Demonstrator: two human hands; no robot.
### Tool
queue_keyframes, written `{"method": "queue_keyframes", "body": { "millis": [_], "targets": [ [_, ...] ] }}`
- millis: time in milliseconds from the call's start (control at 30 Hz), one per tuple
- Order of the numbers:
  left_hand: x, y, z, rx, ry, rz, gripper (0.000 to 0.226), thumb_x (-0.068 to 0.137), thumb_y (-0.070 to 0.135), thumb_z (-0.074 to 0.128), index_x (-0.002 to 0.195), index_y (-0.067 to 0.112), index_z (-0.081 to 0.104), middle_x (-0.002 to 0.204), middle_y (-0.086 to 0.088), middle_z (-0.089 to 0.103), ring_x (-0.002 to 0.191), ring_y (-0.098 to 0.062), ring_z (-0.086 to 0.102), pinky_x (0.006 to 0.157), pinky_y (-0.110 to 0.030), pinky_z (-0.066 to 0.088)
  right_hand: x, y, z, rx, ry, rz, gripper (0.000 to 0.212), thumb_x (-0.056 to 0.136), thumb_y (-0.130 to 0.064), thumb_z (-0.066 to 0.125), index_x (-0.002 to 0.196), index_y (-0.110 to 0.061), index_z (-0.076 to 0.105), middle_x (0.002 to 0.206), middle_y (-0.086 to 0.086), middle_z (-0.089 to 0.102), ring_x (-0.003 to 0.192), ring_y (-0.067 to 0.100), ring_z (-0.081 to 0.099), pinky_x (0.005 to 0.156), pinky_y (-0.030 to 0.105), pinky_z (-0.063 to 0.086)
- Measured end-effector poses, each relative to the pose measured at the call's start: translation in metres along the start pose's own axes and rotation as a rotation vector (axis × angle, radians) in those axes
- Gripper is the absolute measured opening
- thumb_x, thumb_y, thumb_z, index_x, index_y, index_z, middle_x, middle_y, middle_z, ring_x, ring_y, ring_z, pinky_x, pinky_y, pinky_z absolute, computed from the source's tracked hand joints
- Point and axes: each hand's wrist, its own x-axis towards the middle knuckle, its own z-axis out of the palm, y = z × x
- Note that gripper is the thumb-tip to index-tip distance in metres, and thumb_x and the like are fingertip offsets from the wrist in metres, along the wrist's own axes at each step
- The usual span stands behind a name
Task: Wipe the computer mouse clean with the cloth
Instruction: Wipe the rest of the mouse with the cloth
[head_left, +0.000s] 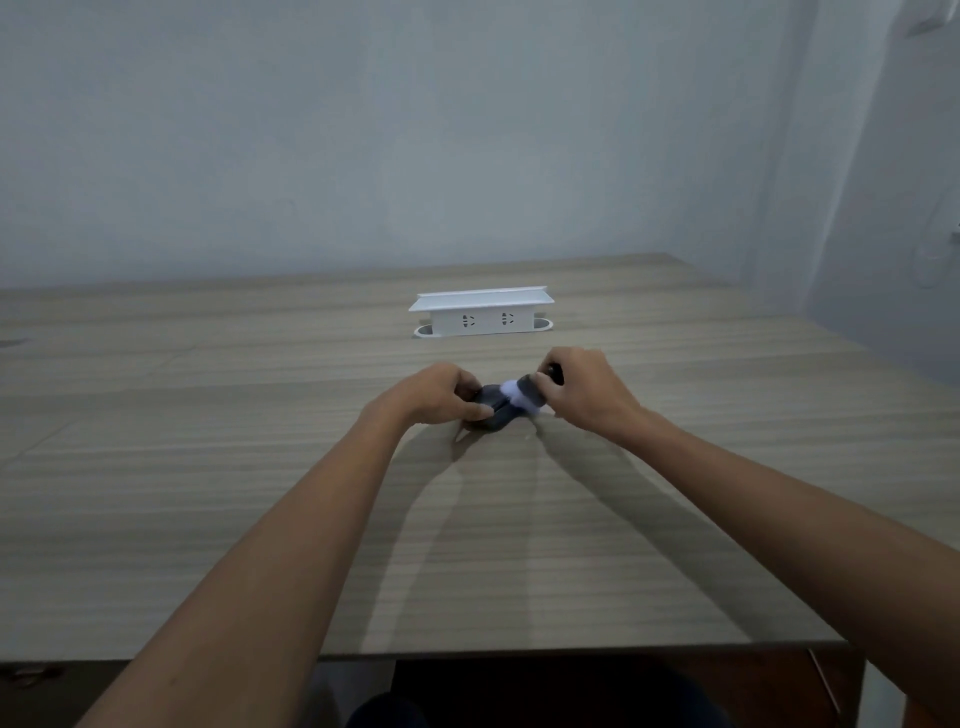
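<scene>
Both bare forearms reach from the near edge of the wooden table (208, 519) toward its middle, where the hands meet. The left hand (441, 395) is curled, its fingers and thumb pinched on the near left end of the dark grey computer mouse (493, 413), which rests on the table about midway between the near and far edges. The right hand (582, 389) is closed around a bunched cloth (522, 397), white with a grey part, pressed against the mouse's far right side; the picture is blurred here, so the exact contact is hard to tell. Farther on, near the far edge, stands a white socket box (480, 314) set into the table.
</scene>
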Motion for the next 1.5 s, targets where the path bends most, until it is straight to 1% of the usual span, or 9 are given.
{"method": "queue_keyframes", "body": {
  "millis": [167, 367, 533, 700, 867, 967, 1167, 1300, 1500],
  "targets": [
    [0.001, 0.006, 0.003, 0.023, 0.023, 0.037, 0.032, 0.098, 0.025, 0.061, 0.128, 0.018, 0.068, 0.120, -0.004, 0.073, 0.112, -0.022, 0.066, 0.104, -0.041, 0.049, -0.016, -0.004, 0.010, 0.202, 0.039, 0.192, 0.024, 0.088, -0.023, 0.062, 0.078, -0.002, 0.066, 0.070, 0.015, 0.072, 0.063, 0.033, 0.071, 0.058, 0.051, 0.060],
    [-0.002, 0.008, 0.001, 0.052, 0.027, 0.075, 0.033, 0.098, 0.022, 0.061, 0.130, 0.021, 0.069, 0.119, -0.003, 0.074, 0.110, -0.020, 0.066, 0.099, -0.036, 0.048, -0.024, -0.016, 0.009, 0.423, -0.059, 0.302, 0.023, 0.088, -0.007, 0.058, 0.072, 0.004, 0.069, 0.066, 0.024, 0.073, 0.052, 0.029, 0.070, 0.053, 0.036, 0.062],
    [0.001, 0.008, 0.002, 0.087, 0.015, 0.055, 0.030, 0.097, 0.023, 0.061, 0.125, 0.018, 0.072, 0.114, -0.008, 0.076, 0.108, -0.026, 0.067, 0.096, -0.037, 0.049, -0.014, -0.009, 0.005, 0.376, -0.031, 0.311, 0.025, 0.089, -0.004, 0.055, 0.074, 0.008, 0.070, 0.063, 0.022, 0.073, 0.056, 0.031, 0.074, 0.060, 0.041, 0.065],
    [0.002, 0.009, -0.001, 0.099, 0.006, 0.058, 0.031, 0.097, 0.024, 0.061, 0.126, 0.023, 0.071, 0.115, -0.006, 0.076, 0.109, -0.026, 0.067, 0.097, -0.039, 0.050, -0.019, -0.021, 0.012, 0.459, -0.179, 0.315, 0.021, 0.088, -0.007, 0.062, 0.073, 0.004, 0.071, 0.063, 0.020, 0.074, 0.054, 0.029, 0.074, 0.055, 0.033, 0.062],
    [0.003, 0.008, 0.000, 0.119, 0.006, 0.050, 0.027, 0.097, 0.023, 0.061, 0.120, 0.019, 0.075, 0.112, -0.014, 0.075, 0.089, -0.019, 0.059, 0.087, -0.035, 0.048, -0.006, -0.014, 0.003, 0.461, -0.088, 0.329, 0.020, 0.083, -0.002, 0.061, 0.068, 0.006, 0.073, 0.066, 0.026, 0.073, 0.055, 0.032, 0.071, 0.055, 0.032, 0.063],
    [0.003, 0.009, 0.000, 0.102, 0.006, 0.033, 0.028, 0.097, 0.023, 0.061, 0.122, 0.018, 0.074, 0.114, -0.014, 0.074, 0.095, -0.024, 0.063, 0.088, -0.035, 0.048, -0.007, -0.010, 0.006, 0.382, -0.049, 0.297, 0.023, 0.083, -0.002, 0.058, 0.068, 0.006, 0.073, 0.062, 0.023, 0.072, 0.055, 0.031, 0.073, 0.053, 0.030, 0.062],
    [0.004, 0.010, -0.002, 0.106, -0.001, 0.030, 0.030, 0.097, 0.024, 0.061, 0.125, 0.024, 0.073, 0.114, -0.007, 0.076, 0.109, -0.027, 0.067, 0.096, -0.041, 0.050, -0.011, -0.015, 0.013, 0.484, -0.214, 0.316, 0.024, 0.088, -0.008, 0.061, 0.070, 0.003, 0.073, 0.065, 0.021, 0.074, 0.061, 0.033, 0.074, 0.061, 0.035, 0.064],
    [0.005, 0.009, 0.000, 0.109, 0.006, 0.028, 0.028, 0.096, 0.023, 0.062, 0.121, 0.021, 0.075, 0.111, -0.014, 0.075, 0.091, -0.021, 0.062, 0.087, -0.036, 0.049, 0.000, -0.007, 0.006, 0.419, -0.130, 0.294, 0.023, 0.083, -0.003, 0.059, 0.067, 0.004, 0.074, 0.065, 0.024, 0.073, 0.061, 0.035, 0.074, 0.061, 0.036, 0.064],
    [0.005, 0.009, 0.001, 0.082, 0.008, 0.004, 0.031, 0.097, 0.025, 0.061, 0.126, 0.023, 0.072, 0.114, -0.009, 0.075, 0.109, -0.029, 0.066, 0.096, -0.039, 0.049, 0.001, 0.011, 0.004, 0.290, -0.039, 0.206, 0.020, 0.091, -0.006, 0.057, 0.074, 0.002, 0.065, 0.066, 0.021, 0.073, 0.054, 0.029, 0.073, 0.058, 0.041, 0.064]
  ]
}}
